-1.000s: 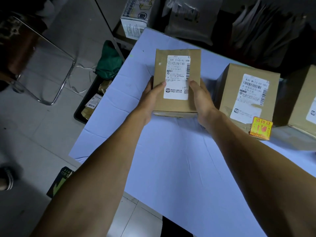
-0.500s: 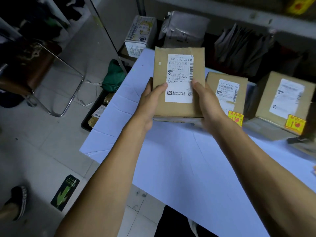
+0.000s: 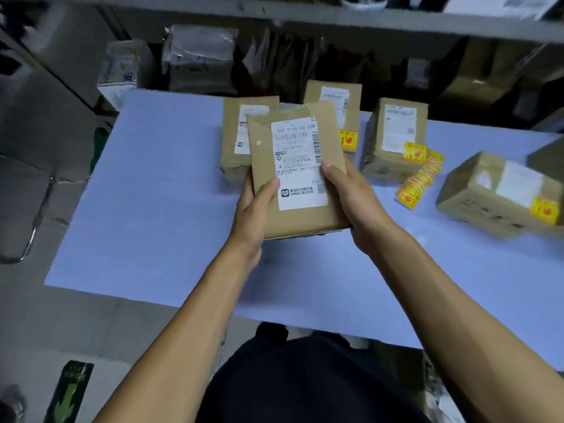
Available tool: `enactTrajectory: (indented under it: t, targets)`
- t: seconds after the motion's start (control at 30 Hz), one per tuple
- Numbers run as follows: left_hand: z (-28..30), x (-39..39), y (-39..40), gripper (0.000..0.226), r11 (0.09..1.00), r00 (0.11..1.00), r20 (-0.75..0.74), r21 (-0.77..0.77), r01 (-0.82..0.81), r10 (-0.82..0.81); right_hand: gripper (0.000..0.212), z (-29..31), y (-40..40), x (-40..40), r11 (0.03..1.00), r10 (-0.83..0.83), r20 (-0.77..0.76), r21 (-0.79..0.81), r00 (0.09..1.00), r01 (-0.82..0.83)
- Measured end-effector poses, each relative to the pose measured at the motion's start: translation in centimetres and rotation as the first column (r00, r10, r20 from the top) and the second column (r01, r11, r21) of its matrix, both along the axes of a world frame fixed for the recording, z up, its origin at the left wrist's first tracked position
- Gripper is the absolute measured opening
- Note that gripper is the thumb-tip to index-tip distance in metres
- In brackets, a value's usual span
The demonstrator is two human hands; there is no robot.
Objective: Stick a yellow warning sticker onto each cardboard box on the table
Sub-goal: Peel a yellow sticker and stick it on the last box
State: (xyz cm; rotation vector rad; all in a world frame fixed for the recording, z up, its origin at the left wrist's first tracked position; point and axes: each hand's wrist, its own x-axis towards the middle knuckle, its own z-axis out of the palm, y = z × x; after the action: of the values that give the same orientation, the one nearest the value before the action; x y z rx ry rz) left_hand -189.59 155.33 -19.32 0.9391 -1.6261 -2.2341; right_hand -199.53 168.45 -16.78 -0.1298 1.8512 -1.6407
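I hold a flat cardboard box with a white shipping label above the middle of the table. My left hand grips its left edge and my right hand its right edge. No yellow sticker shows on its top face. Behind it stands another box without a visible sticker. Three further boxes carry yellow stickers: one at the back, one right of it, one at the far right. A strip of yellow warning stickers lies between those two.
The table is covered with a pale blue sheet. Shelving with bagged parcels runs along the far side. A metal chair frame stands on the floor at the left. A dark box corner shows at the right edge.
Both hands have carried the box from the table's far left corner toward the middle and nearer to me. The view swung right, bringing more boxes and the sticker strip into sight.
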Motion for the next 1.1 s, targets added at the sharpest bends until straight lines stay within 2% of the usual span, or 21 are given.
enactTrajectory:
  t: [0.17, 0.3, 0.47, 0.6, 0.7, 0.87, 0.93, 1.0, 1.03, 1.1]
  targets:
    - [-2.5, -1.5, 6.0, 0.045, 0.985, 0.984, 0.069, -0.048, 0.167, -0.164, 0.042, -2.7, 7.8, 0.7, 0.989, -0.143, 0.039, 0.039, 0.989, 0.141]
    - [-4.6, -1.9, 9.2, 0.042, 0.934, 0.937, 0.154, -0.124, 0.334, -0.314, 0.066, -6.3, 12.2, 1.5, 0.973, -0.22, 0.125, 0.101, 0.967, 0.209]
    - [-7.4, -2.1, 11.8, 0.051, 0.855, 0.856, 0.304, -0.185, 0.484, -0.418, 0.051, -9.6, 16.1, 3.1, 0.978, -0.2, 0.172, 0.09, 0.965, 0.187]
    - [-8.8, -2.1, 13.1, 0.047, 0.808, 0.812, 0.392, -0.231, 0.541, -0.432, 0.057, -11.2, 17.7, 3.4, 0.98, -0.168, 0.178, 0.133, 0.97, 0.145]
    - [-9.3, -2.0, 13.7, 0.044, 0.807, 0.814, 0.422, -0.261, 0.53, -0.399, 0.059, -11.7, 17.7, 3.1, 0.972, -0.167, 0.166, 0.191, 0.972, 0.135]
    - [-9.9, -2.2, 13.7, 0.049, 0.834, 0.839, 0.436, -0.286, 0.472, -0.326, 0.042, -11.6, 17.1, 2.3, 0.973, -0.161, 0.107, 0.184, 0.981, 0.139]
    - [-9.9, -2.4, 13.8, 0.051, 0.818, 0.831, 0.465, -0.321, 0.478, -0.304, 0.04, -11.8, 17.1, 1.9, 0.976, -0.147, 0.101, 0.178, 0.984, 0.128]
    - [-9.7, -2.8, 14.0, 0.067, 0.71, 0.812, 0.529, -0.471, 0.523, -0.246, 0.042, -12.1, 17.3, 1.2, 0.965, -0.173, 0.094, 0.217, 0.98, 0.149]
    - [-9.6, -3.0, 14.0, 0.073, 0.614, 0.806, 0.548, -0.562, 0.554, -0.225, 0.044, -12.2, 17.6, 0.6, 0.944, -0.217, 0.071, 0.271, 0.974, 0.19]
    - [-9.3, -3.9, 14.0, 0.076, 0.354, 0.791, 0.558, -0.708, 0.611, -0.251, 0.042, -12.5, 18.1, -0.9, 0.873, -0.302, -0.054, 0.385, 0.952, 0.299]
